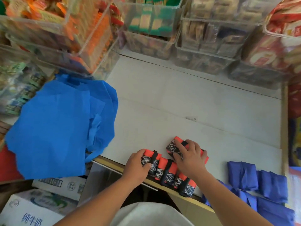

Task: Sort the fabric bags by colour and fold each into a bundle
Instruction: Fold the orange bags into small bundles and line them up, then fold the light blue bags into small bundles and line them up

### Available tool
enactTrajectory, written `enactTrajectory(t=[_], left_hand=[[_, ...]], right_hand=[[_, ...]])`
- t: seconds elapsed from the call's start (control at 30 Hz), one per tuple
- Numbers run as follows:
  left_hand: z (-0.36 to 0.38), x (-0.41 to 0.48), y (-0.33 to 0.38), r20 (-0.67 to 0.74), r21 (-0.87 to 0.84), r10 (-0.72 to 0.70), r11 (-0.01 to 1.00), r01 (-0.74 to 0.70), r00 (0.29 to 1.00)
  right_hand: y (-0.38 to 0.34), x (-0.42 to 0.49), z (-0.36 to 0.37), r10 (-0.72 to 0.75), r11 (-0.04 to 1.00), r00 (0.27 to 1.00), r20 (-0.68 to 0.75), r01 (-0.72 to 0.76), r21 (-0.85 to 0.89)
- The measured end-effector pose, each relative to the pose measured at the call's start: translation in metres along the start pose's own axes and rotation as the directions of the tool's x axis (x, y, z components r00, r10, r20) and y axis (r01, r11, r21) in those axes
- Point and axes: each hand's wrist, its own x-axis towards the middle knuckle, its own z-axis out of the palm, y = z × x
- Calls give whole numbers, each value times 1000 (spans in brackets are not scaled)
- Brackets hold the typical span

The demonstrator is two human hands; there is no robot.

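Orange-black bundles (164, 170) lower centre, at counter (179, 103) front edge. Left grip (138, 167) curled round leftmost bundle (150, 159), right grip (190, 159) clasping upper bundle (172, 145). Better push row inward, away from edge. Blue bag (57, 124) left, unfolded.

The white carton with blue and green print (32, 207) at the lower left carries large blue Chinese characters on its near face, reading 纯牛奶. A round grey emblem sits near its upper left corner, its lettering too small to read. Just behind it, the flat white cardboard box (60, 183) shows a black barcode-like block, a round mark and a small square code, none of them legible. At the upper right, the red and cream snack packets (276, 46) bear red square labels with pale characters, too blurred to make out. Print on the packets in the clear plastic bins (203, 22) along the back is likewise too smeared to read.
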Motion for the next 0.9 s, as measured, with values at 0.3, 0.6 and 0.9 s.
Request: enactTrajectory(t=[0.3, 0.6, 0.9], left_hand=[[-9, -5, 1, -8, -39, -31, 999, 31, 999], [-89, 16, -38, -110, -150, -21, 989, 4, 994], [-216, 31, -153, -477, -47, -92, 996, 79, 874]], right_hand=[[12, 2, -7, -114, 993, 993, -33, 113, -28], [-29, 11, -26, -161, 984, 982, 100, 167, -63], [-238, 18, -19, -283, 901, 957, 63, 243, 360]])
